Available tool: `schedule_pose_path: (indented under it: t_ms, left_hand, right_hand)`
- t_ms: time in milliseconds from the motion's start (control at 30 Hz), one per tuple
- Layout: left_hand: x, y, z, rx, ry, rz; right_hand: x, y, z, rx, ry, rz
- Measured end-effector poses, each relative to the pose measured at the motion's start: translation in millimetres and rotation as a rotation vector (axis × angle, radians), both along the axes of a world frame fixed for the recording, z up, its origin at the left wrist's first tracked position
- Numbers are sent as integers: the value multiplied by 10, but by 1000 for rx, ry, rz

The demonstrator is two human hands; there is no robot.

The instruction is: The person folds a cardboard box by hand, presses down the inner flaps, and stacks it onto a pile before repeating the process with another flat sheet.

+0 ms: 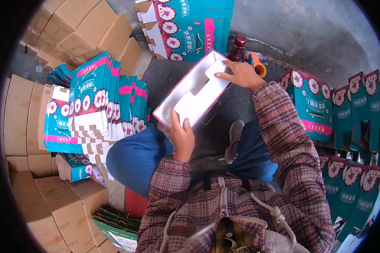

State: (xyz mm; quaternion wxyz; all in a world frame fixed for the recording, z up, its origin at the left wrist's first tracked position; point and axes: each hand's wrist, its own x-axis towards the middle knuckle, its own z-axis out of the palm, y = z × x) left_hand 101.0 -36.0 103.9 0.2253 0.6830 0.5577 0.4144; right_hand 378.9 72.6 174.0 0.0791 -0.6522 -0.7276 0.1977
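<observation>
A cardboard gift box (201, 95) lies tilted between my two hands above my lap, its white inside facing up and its outer edges dark pink. White flaps with cut notches are folded partly across the opening. My left hand (182, 137) holds the near-left corner, finger and thumb at the edge. At the far right end my right hand (243, 75) grips the box, with thumb and forefinger on the white flap there. The underside of the box and the fingers beneath it are hidden.
Flat printed cartons (88, 97) are stacked at the left, beside brown boxes (63, 206). More printed sheets (194, 29) lean on the wall. A dark red flask (237, 48) and an orange tape roll (259, 68) stand beyond my right hand. Teal boxes (312, 103) line the right side.
</observation>
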Motion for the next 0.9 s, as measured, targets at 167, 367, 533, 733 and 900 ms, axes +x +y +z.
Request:
schedule_pose_path:
  t_ms: [167, 367, 533, 733, 900]
  left_hand:
    - [-32, 54, 73, 251, 576, 47]
    - [-22, 75, 138, 95, 617, -175]
    - [-44, 146, 43, 69, 637, -207]
    - [-64, 146, 64, 54, 599, -249]
    - [-156, 84, 114, 228, 396, -148]
  right_hand:
    - [-146, -87, -297, 497, -50, 195]
    - [-249, -198, -448, 409, -60, 499]
    - [-271, -130, -443, 177, -175, 525]
    - [-270, -99, -437, 128, -121, 551]
    - [-139, -181, -368, 240, 44, 525]
